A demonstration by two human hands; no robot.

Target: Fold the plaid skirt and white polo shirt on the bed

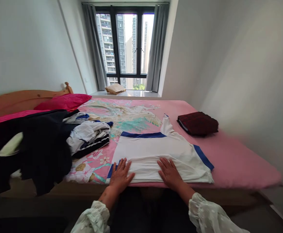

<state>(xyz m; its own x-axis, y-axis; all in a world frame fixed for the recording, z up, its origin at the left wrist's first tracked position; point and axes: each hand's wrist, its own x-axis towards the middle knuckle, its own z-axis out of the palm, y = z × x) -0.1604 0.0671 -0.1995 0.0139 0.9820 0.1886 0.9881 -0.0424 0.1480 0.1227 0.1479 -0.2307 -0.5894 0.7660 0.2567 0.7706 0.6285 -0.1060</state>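
A white shirt with blue trim (pixel 156 149) lies spread on the near edge of the pink bed (pixel 228 155). My left hand (pixel 120 176) rests flat on its near left corner, fingers stretched out. My right hand (pixel 169 173) lies flat on the shirt's near edge, fingers spread, a little right of the middle. Neither hand holds anything. Both wrists wear white patterned sleeves.
A pile of dark and white clothes (pixel 59 139) covers the bed's left side. A folded dark red garment (pixel 197 123) sits at the right. Pink pillows (pixel 63 101) lie by the wooden headboard. A window (pixel 125 45) with grey curtains stands behind, with a tan item (pixel 115 88) on its sill.
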